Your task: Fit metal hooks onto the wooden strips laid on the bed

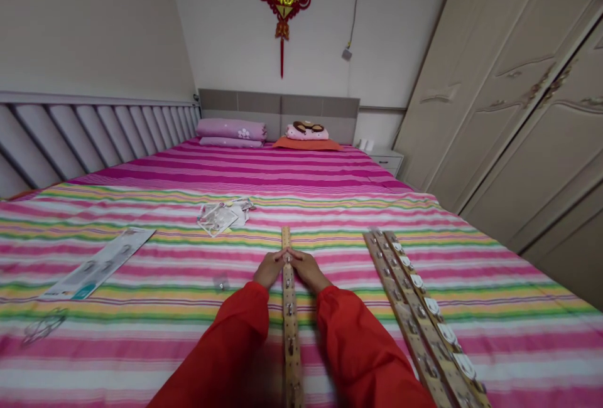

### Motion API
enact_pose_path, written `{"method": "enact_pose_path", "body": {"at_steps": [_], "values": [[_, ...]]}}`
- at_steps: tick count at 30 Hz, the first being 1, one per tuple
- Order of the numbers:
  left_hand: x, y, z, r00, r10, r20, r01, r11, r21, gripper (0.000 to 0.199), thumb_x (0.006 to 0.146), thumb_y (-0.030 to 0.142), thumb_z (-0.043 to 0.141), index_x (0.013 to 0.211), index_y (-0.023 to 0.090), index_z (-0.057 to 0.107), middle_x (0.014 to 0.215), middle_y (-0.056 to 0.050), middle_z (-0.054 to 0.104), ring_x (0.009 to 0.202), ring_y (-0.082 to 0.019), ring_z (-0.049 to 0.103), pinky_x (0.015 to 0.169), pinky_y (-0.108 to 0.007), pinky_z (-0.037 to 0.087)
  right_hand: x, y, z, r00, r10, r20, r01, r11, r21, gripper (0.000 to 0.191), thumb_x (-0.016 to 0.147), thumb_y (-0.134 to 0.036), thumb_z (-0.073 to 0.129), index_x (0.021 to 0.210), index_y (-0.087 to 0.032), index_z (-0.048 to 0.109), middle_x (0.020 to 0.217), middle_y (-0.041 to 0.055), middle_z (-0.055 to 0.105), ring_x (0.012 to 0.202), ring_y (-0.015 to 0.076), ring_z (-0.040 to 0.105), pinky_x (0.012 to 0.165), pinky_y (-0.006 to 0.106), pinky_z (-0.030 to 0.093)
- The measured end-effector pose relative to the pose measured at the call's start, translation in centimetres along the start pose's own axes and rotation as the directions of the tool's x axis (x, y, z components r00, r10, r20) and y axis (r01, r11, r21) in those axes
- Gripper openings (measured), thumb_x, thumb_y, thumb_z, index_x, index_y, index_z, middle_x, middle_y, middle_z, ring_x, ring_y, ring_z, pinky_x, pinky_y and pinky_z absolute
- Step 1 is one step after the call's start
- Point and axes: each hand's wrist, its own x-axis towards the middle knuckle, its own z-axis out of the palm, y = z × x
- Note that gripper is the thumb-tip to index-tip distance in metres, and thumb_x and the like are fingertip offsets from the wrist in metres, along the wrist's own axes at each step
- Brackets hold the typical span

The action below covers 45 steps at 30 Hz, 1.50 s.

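A narrow wooden strip (289,326) runs away from me along the striped bed sheet, with several small metal hooks fixed down its length. My left hand (270,268) and my right hand (306,270) meet over its far part. Their fingertips are closed together around a small clear hook (287,258) against the strip; the fingers partly hide it. Left of the strip lies another clear square hook piece (221,284). On the right, more wooden strips (409,307) lie side by side, bearing metal hooks and, along one edge, white rounded pieces (432,306).
A long packaging card (101,265) and a tangle of thin loops (44,326) lie to the left. Clear packets (221,216) sit farther back. Pillows (230,130) rest by the headboard (245,103). A rail (94,128) borders the left side, a wardrobe (509,100) the right.
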Motion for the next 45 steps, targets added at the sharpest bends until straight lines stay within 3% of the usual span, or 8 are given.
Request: {"method": "enact_pose_path", "body": {"at_steps": [6,11,19,30,35,38,41,45], "values": [[0.1,-0.2,-0.1,0.999,-0.049,0.018,0.050,0.996,-0.071,0.046,0.065,0.038,0.073,0.104,0.013,0.072,0.088,-0.006,0.070,0.093,-0.025,0.060,0.091,-0.038,0.047,-0.5,-0.8,0.0,0.996,0.070,0.056,-0.081,0.970,0.231,0.043,0.060,-0.031,0.073,0.101,-0.017,0.072,0.100,0.0052,0.072,0.096,0.0203,0.063,0.097,0.039,0.045],[0.1,0.2,0.0,0.994,-0.081,0.078,0.095,0.976,-0.195,0.050,0.057,0.032,0.075,0.100,0.009,0.072,0.084,-0.007,0.071,0.084,-0.023,0.062,0.088,-0.040,0.048,-0.7,-1.2,0.1,0.989,0.143,0.031,-0.146,0.946,0.290,0.041,0.056,-0.018,0.071,0.096,-0.017,0.073,0.077,0.0005,0.072,0.069,0.0134,0.059,0.073,0.028,0.049],[-0.7,1.4,0.3,0.981,-0.189,0.048,0.195,0.934,-0.301,0.051,0.055,0.017,0.071,0.105,0.009,0.071,0.082,-0.006,0.073,0.088,-0.023,0.065,0.093,-0.039,0.047,-2.3,-2.8,-0.1,0.974,0.227,0.009,-0.224,0.953,0.204,0.052,0.062,-0.016,0.068,0.114,-0.013,0.067,0.047,-0.0056,0.051,0.039,0.0056,0.034,0.038,0.019,0.024],[-4.2,2.8,0.8,0.948,-0.271,-0.166,0.209,0.926,-0.315,0.061,0.072,0.019,0.065,0.132,0.011,0.052,0.111,-0.012,0.067,0.100,-0.020,0.063,0.090,-0.030,0.048,-3.6,-2.7,-0.3,0.982,0.188,-0.003,-0.183,0.962,0.202,0.064,0.083,-0.040,0.056,0.140,-0.017,0.040,0.054,-0.0065,0.050,0.031,0.0057,0.035,0.032,0.020,0.018],[-8.8,3.6,-4.1,0.936,-0.156,-0.314,0.102,0.978,-0.183,0.060,0.061,0.048,0.071,0.109,0.013,0.067,0.102,-0.012,0.069,0.096,-0.025,0.062,0.077,-0.031,0.049,-3.7,-2.3,-0.2,0.983,0.176,-0.044,-0.165,0.969,0.182,0.065,0.087,-0.037,0.049,0.144,-0.015,0.030,0.056,-0.0068,0.051,0.032,0.0056,0.035,0.033,0.020,0.020],[-10.5,3.8,-8.8,0.834,-0.076,-0.546,0.086,0.996,-0.007,0.054,0.057,0.053,0.066,0.092,0.013,0.067,0.090,-0.010,0.070,0.088,-0.025,0.063,0.078,-0.034,0.049,-3.8,-2.1,-0.2,0.983,0.172,-0.055,-0.160,0.969,0.186,0.064,0.088,-0.035,0.047,0.144,-0.012,0.028,0.058,-0.0060,0.052,0.035,0.0058,0.036,0.034,0.019,0.022],[-10.8,3.5,-12.0,0.750,-0.131,-0.648,0.278,0.952,0.129,0.040,0.056,0.047,0.065,0.080,0.016,0.062,0.079,-0.009,0.068,0.083,-0.028,0.063,0.078,-0.038,0.048,-4.0,-2.1,-0.1,0.983,0.166,-0.085,-0.146,0.969,0.200,0.064,0.088,-0.034,0.049,0.143,-0.008,0.029,0.058,-0.0052,0.053,0.035,0.0059,0.037,0.034,0.020,0.023],[-10.0,3.3,-12.5,0.795,-0.141,-0.590,0.382,0.872,0.306,0.028,0.057,0.039,0.068,0.072,0.018,0.055,0.077,-0.011,0.066,0.085,-0.030,0.063,0.077,-0.038,0.049,-4.4,-2.4,-0.2,0.977,0.186,-0.108,-0.159,0.962,0.221,0.060,0.090,-0.031,0.046,0.141,-0.006,0.029,0.058,-0.0048,0.053,0.035,0.0058,0.038,0.034,0.019,0.024]]}}
